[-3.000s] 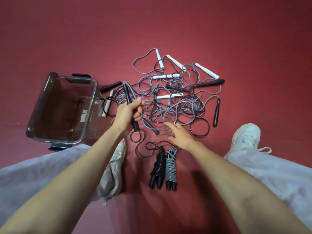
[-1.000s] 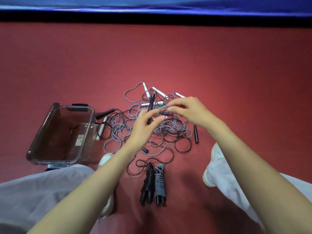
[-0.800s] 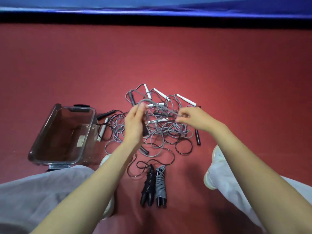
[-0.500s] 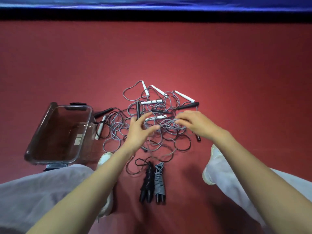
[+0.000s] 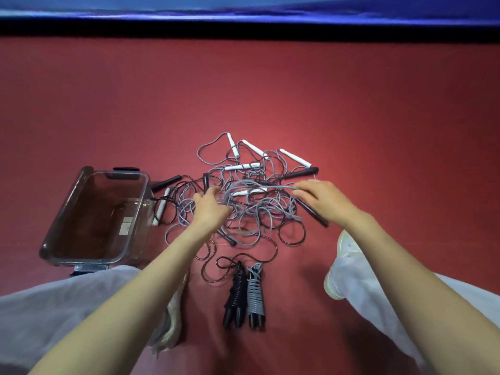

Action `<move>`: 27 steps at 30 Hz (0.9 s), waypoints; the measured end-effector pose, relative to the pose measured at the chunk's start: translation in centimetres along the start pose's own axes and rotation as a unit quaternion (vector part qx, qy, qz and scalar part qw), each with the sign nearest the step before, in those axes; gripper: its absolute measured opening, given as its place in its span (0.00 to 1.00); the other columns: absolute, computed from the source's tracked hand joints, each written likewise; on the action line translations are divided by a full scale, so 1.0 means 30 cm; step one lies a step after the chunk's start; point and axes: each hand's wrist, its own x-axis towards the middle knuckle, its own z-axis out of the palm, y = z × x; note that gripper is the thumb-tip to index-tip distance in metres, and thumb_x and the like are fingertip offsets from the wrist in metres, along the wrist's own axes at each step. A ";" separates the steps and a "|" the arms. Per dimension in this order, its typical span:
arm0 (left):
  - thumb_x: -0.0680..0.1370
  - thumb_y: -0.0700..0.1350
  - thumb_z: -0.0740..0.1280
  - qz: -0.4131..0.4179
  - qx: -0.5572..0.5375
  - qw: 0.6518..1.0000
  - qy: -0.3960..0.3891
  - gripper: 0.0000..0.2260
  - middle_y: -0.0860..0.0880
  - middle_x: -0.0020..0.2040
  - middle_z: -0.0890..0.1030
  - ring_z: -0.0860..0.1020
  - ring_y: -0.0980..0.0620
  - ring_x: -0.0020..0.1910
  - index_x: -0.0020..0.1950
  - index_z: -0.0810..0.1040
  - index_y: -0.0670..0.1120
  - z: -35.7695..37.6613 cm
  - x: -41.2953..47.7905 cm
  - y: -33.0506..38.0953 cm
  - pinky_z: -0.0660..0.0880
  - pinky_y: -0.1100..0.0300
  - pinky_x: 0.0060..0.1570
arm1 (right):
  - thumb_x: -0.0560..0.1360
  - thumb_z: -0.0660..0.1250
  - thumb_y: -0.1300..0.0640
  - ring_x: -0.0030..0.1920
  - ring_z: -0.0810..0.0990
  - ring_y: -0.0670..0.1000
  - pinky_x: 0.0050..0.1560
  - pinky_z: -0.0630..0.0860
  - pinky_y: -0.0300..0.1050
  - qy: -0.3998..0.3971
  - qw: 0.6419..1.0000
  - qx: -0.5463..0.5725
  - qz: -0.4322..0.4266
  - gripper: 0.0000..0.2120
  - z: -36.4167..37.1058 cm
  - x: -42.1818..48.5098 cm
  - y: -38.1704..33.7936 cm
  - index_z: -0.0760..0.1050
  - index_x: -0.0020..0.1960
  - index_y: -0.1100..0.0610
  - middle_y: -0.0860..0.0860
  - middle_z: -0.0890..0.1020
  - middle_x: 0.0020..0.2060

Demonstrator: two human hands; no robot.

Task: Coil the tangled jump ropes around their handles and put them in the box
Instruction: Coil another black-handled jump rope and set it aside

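A tangle of grey and black jump ropes (image 5: pixel 257 209) with white and black handles lies on the red floor ahead of me. My left hand (image 5: pixel 211 207) grips a black handle (image 5: pixel 206 181) at the pile's left side. My right hand (image 5: pixel 322 201) pinches a grey rope strand (image 5: pixel 270 187) stretched leftward across the pile. Two coiled ropes lie nearer me: a black one (image 5: pixel 236 296) and a grey one (image 5: pixel 255 296), side by side. The clear plastic box (image 5: pixel 67 209) stands to the left with no ropes inside.
My legs in light trousers and white shoes (image 5: pixel 343 263) flank the coiled ropes. A black handle (image 5: pixel 165 183) and a white handle (image 5: pixel 162 207) lie beside the box. A blue mat edge (image 5: pixel 243 14) runs along the far side of the floor.
Both hands have lowered onto the pile and moved apart. The grey strand is now stretched between them, and the right hand has shifted right.
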 end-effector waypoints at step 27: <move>0.79 0.52 0.65 0.220 -0.054 0.971 -0.074 0.06 0.51 0.41 0.71 0.70 0.57 0.38 0.43 0.78 0.57 0.040 -0.015 0.091 0.64 0.60 0.41 | 0.77 0.65 0.47 0.41 0.70 0.49 0.43 0.68 0.47 -0.010 0.994 0.068 -0.089 0.11 -0.082 0.078 -0.133 0.80 0.45 0.53 0.56 0.77 0.35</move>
